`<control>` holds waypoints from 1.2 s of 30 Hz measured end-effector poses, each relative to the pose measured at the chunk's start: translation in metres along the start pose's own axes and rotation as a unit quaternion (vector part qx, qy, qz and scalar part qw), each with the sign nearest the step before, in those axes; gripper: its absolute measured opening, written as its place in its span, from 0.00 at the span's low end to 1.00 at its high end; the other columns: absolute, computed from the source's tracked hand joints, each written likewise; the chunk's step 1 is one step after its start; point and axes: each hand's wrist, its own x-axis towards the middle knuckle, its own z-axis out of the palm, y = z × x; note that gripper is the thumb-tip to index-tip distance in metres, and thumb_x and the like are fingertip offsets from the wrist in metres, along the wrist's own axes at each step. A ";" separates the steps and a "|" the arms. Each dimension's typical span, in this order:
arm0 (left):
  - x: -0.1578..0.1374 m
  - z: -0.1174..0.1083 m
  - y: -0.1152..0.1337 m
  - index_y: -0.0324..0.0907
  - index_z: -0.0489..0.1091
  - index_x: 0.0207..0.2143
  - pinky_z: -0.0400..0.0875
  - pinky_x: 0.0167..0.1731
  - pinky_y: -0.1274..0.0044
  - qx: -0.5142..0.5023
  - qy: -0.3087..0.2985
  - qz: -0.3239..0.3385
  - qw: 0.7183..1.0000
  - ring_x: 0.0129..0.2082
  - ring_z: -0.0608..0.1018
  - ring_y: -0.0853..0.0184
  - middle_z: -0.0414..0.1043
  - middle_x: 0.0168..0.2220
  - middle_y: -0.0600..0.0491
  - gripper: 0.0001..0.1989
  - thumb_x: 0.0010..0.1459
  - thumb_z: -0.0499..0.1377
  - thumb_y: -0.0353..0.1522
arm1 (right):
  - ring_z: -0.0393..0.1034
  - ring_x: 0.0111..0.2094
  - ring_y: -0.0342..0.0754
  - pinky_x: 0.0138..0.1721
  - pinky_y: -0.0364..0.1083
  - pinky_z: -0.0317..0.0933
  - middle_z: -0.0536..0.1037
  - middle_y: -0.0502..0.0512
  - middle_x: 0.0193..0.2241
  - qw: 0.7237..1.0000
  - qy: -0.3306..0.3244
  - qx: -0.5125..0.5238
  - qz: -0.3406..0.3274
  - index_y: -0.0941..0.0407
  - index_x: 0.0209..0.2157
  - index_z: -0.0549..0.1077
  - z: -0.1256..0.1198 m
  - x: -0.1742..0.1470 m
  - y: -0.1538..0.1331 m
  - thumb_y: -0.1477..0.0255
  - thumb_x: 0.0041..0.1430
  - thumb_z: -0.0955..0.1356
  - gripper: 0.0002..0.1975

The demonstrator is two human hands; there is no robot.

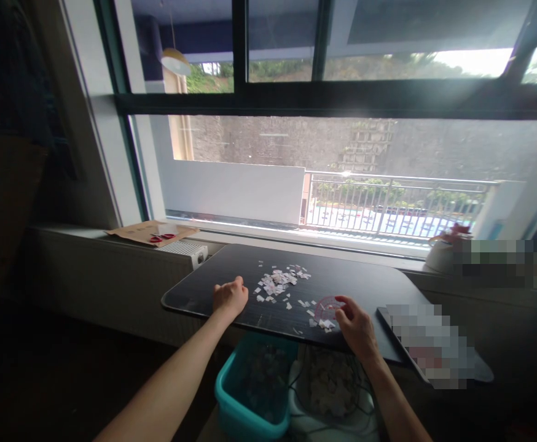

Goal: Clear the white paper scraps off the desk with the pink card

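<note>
Two hands are at one dark table (195, 288). Your left hand (230, 299), at the centre of the frame, is curled into a fist; its fingertips are hidden, and you cannot tell whether it holds anything. Your right hand (355, 322), right of centre, appears to pinch the right edge of one pink protractor (322, 302) beside paper scraps (280, 281), too many to count. At the lower centre are two tubs (225, 396), partly covered by the table, their contents dim.
</note>
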 end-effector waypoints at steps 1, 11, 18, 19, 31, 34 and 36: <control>0.000 0.000 0.000 0.38 0.69 0.43 0.71 0.39 0.67 0.000 -0.001 0.000 1.000 0.34 0.75 0.66 0.71 0.37 0.51 0.13 0.65 0.55 0.38 | 0.70 0.25 0.48 0.31 0.44 0.62 0.76 0.51 0.24 1.000 0.000 0.002 0.001 0.58 0.42 0.75 0.000 0.000 0.000 0.66 0.51 0.62 0.20; 0.001 0.001 0.001 0.38 0.69 0.44 0.70 0.42 0.65 0.014 0.001 -0.011 1.000 0.37 0.76 0.64 0.72 0.39 0.51 0.13 0.65 0.55 0.38 | 0.70 0.25 0.46 0.31 0.44 0.63 0.76 0.52 0.25 0.999 -0.016 0.027 -0.012 0.59 0.46 0.75 0.004 0.003 0.003 0.63 0.53 0.62 0.22; -0.001 -0.003 0.002 0.38 0.69 0.43 0.70 0.41 0.66 0.011 -0.006 -0.003 1.000 0.36 0.76 0.65 0.72 0.39 0.51 0.13 0.65 0.55 0.38 | 0.71 0.26 0.46 0.31 0.43 0.65 0.78 0.54 0.27 0.996 -0.063 0.050 -0.029 0.59 0.46 0.75 0.007 0.004 0.006 0.60 0.55 0.63 0.23; -0.002 -0.003 0.002 0.38 0.69 0.43 0.70 0.41 0.66 0.009 -0.007 -0.002 1.000 0.36 0.76 0.65 0.72 0.39 0.51 0.13 0.65 0.55 0.38 | 0.71 0.27 0.46 0.32 0.43 0.65 0.78 0.54 0.28 0.996 -0.062 0.050 -0.028 0.59 0.47 0.75 0.007 0.004 0.006 0.60 0.55 0.63 0.23; 0.000 -0.003 0.002 0.38 0.69 0.43 0.69 0.42 0.65 0.010 -0.008 -0.003 1.000 0.36 0.75 0.64 0.72 0.38 0.51 0.13 0.65 0.54 0.39 | 0.71 0.27 0.47 0.32 0.44 0.64 0.79 0.54 0.29 0.998 -0.044 0.026 -0.021 0.57 0.47 0.75 0.006 0.003 0.007 0.60 0.55 0.63 0.23; -0.001 -0.004 0.003 0.38 0.69 0.43 0.70 0.41 0.66 0.010 -0.009 -0.004 1.000 0.36 0.75 0.65 0.72 0.38 0.51 0.13 0.65 0.54 0.39 | 0.71 0.27 0.47 0.32 0.44 0.65 0.79 0.55 0.30 0.999 -0.040 0.026 -0.023 0.57 0.47 0.75 0.006 0.004 0.008 0.60 0.55 0.63 0.23; -0.001 -0.004 0.003 0.38 0.69 0.43 0.69 0.42 0.65 0.011 -0.009 -0.008 1.000 0.37 0.75 0.64 0.72 0.38 0.51 0.13 0.65 0.54 0.39 | 0.71 0.27 0.47 0.32 0.44 0.65 0.79 0.55 0.30 0.999 -0.037 0.026 -0.024 0.57 0.47 0.75 0.006 0.004 0.007 0.60 0.55 0.63 0.23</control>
